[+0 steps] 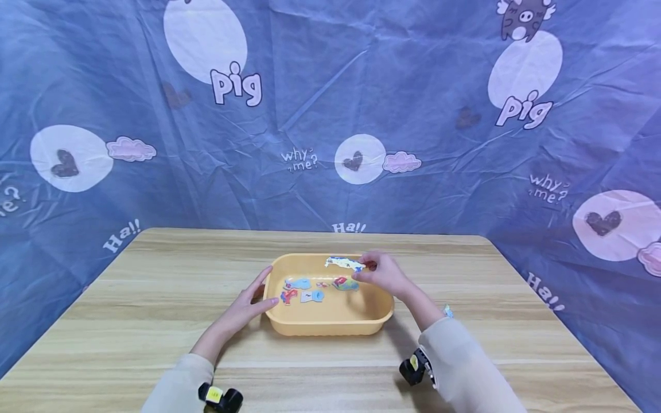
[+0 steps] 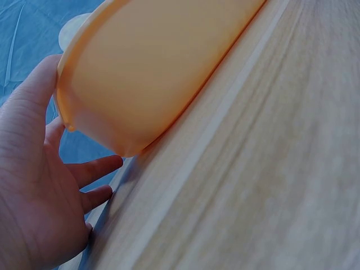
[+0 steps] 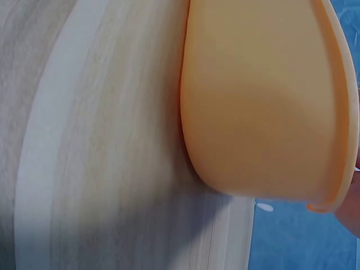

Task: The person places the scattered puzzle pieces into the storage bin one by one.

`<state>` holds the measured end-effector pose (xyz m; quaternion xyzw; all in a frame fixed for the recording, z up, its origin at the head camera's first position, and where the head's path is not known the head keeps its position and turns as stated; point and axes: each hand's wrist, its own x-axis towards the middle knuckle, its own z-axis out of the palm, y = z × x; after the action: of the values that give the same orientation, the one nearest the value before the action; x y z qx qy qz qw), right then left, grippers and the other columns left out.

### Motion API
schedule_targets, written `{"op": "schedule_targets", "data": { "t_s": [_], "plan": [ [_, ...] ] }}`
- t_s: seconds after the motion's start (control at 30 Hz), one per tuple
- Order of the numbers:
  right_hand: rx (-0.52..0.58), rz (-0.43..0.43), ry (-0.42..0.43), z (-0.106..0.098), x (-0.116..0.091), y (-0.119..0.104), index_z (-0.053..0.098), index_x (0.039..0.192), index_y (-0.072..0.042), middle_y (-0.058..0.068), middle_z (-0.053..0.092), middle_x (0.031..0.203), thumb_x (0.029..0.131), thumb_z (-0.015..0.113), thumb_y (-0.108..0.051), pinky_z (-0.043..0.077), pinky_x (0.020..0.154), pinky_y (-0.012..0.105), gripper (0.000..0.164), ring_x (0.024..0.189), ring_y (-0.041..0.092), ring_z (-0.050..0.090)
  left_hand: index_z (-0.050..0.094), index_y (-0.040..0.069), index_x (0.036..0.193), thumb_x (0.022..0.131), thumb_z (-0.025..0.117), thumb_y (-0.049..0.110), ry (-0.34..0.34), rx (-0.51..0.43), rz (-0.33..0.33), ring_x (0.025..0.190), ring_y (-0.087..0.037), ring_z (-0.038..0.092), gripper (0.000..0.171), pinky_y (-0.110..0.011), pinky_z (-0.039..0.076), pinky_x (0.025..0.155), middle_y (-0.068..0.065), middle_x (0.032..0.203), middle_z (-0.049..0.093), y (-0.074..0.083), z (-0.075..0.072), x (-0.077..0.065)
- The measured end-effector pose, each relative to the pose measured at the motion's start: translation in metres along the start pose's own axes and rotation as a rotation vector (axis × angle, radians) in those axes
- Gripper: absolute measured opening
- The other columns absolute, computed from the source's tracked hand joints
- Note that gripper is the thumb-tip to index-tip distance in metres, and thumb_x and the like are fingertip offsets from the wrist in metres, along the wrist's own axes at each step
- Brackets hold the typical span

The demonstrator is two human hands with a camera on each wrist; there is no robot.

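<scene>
A pale orange plastic basin [image 1: 330,328] sits on the table. My left hand [image 1: 242,307] rests at its left end, fingers spread, thumb and index finger against the rim. In the left wrist view the other fingers of the left hand [image 2: 50,174] reach toward the outer wall. Over the basin's far right part, my right hand [image 1: 384,276] pinches a flat, irregular white and blue piece [image 1: 343,263] by its right end. Inside the basin lie several flat coloured pieces: a light blue one [image 1: 298,283], a red one [image 1: 288,296], a white and blue one [image 1: 312,296] and a green and red one [image 1: 346,284].
The wood-grain table [image 1: 181,275] extends around the basin. A small blue-green piece [image 1: 447,311] shows beside the right forearm. Behind the table hangs a blue printed cloth [image 1: 310,195]. Black wrist cameras are strapped over both sleeves.
</scene>
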<state>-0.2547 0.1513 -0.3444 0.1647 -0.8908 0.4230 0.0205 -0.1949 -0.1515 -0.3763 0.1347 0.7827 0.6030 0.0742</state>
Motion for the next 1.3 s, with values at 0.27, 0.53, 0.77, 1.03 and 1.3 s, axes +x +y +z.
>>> {"op": "schedule_targets", "data": {
  "t_s": [0.27, 0.53, 0.77, 1.03, 1.3],
  "plan": [
    [0.024, -0.01, -0.026, 0.008, -0.001, -0.004, 0.058, 0.092, 0.005, 0.007, 0.057, 0.083, 0.068, 0.071, -0.012, 0.044, 0.07, 0.03, 0.032, 0.078, 0.022, 0.053, 0.016, 0.013, 0.139, 0.082, 0.057, 0.015, -0.006, -0.019, 0.005, 0.116, -0.036, 0.032, 0.07, -0.049, 0.015, 0.096, -0.027, 0.126, 0.036, -0.007, -0.001, 0.003],
    [0.035, -0.019, -0.021, 0.012, -0.001, -0.001, 0.058, 0.093, 0.006, 0.007, 0.058, 0.084, 0.069, 0.069, -0.009, 0.044, 0.07, 0.029, 0.03, 0.078, 0.021, 0.054, 0.018, 0.021, 0.139, 0.08, 0.06, 0.026, 0.01, 0.02, 0.033, 0.116, -0.033, 0.034, 0.073, -0.05, 0.016, 0.096, -0.024, 0.127, 0.037, -0.036, -0.004, 0.013],
    [0.045, -0.018, -0.016, 0.014, -0.001, 0.002, 0.059, 0.1, 0.008, 0.013, 0.057, 0.094, 0.07, 0.068, -0.008, 0.044, 0.073, 0.031, 0.036, 0.083, 0.026, 0.054, 0.018, 0.024, 0.138, 0.079, 0.06, 0.03, 0.022, 0.054, 0.058, 0.115, -0.032, 0.035, 0.073, -0.051, 0.018, 0.095, -0.024, 0.126, 0.037, -0.037, -0.003, 0.013],
    [0.048, -0.029, -0.023, 0.016, 0.0, 0.003, 0.055, 0.105, 0.012, 0.017, 0.053, 0.098, 0.071, 0.066, -0.005, 0.044, 0.074, 0.031, 0.04, 0.085, 0.027, 0.053, 0.017, 0.019, 0.139, 0.081, 0.059, 0.019, 0.002, -0.006, 0.011, 0.118, -0.033, 0.031, 0.071, -0.048, 0.013, 0.097, -0.024, 0.129, 0.034, -0.036, -0.005, 0.016],
    [0.026, -0.057, -0.044, 0.018, 0.001, 0.004, 0.057, 0.103, 0.011, 0.014, 0.054, 0.092, 0.07, 0.066, -0.002, 0.044, 0.069, 0.028, 0.037, 0.08, 0.025, 0.051, 0.017, 0.021, 0.139, 0.081, 0.059, 0.023, 0.0, 0.006, 0.012, 0.118, -0.032, 0.032, 0.072, -0.049, 0.014, 0.097, -0.023, 0.13, 0.034, -0.035, -0.005, 0.015]
  ]
}}
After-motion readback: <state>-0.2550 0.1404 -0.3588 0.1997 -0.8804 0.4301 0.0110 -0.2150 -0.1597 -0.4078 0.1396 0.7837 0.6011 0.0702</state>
